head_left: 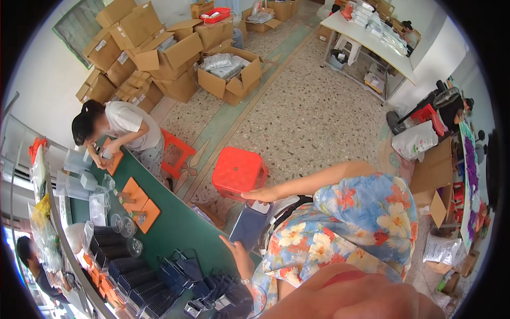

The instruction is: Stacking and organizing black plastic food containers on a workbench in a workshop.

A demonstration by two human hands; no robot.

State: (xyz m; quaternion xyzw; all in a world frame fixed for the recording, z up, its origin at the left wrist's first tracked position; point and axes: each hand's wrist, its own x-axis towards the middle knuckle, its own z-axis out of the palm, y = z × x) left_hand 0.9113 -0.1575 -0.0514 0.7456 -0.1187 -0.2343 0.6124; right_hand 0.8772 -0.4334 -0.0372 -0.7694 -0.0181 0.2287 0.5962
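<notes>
Landmark: red plastic stool [237, 169]. Dark blue flat rectangular case [248, 226] is just below the stool in view, held in front of the person's floral shirt [329, 226], over the near edge of the green table [169, 231]. Long axis slants: lower-left end at the left hand [243, 260], upper-right end toward the stool's lower right corner, at the right hand [260, 193]. Broad blue face up; whitish patch at the upper-right end. Right hand grasps that upper end, fingers bent over it. Left hand at the lower end, fingers spread, a digit on the edge; can't tell how firm. Left of and below the stool: orange boards [147, 216] and navy bags [183, 268] on the table. Left of and above the stool: co-worker [125, 119] in white, bent over the table.
</notes>
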